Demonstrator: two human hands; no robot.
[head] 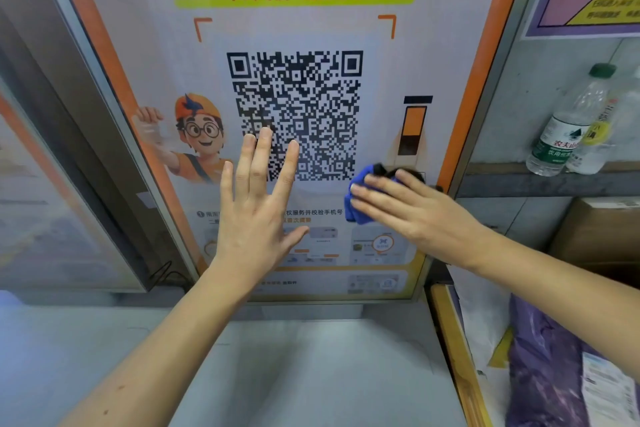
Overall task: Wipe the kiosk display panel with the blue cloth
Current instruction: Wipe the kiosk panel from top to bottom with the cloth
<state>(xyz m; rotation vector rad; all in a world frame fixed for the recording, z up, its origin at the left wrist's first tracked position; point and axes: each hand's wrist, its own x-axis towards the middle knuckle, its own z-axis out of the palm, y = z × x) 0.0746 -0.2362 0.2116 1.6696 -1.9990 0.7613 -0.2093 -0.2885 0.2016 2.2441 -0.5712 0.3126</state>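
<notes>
The kiosk display panel [311, 24] fills the middle of the view, orange-framed, with a large QR code and a cartoon figure. My left hand [256, 208] lies flat on the panel below the QR code, fingers straight and spread. My right hand [412, 211] presses the blue cloth [358, 199] against the panel's lower right part with straight fingers. Most of the cloth is hidden under that hand; only its left edge and a dark bit at the top show.
Two plastic water bottles [568, 128] stand on a ledge to the right. Below them sit a cardboard box [602, 236] and a purple bag [547, 364]. Another framed panel [52, 184] leans at the left. A grey surface [311, 374] lies below the display.
</notes>
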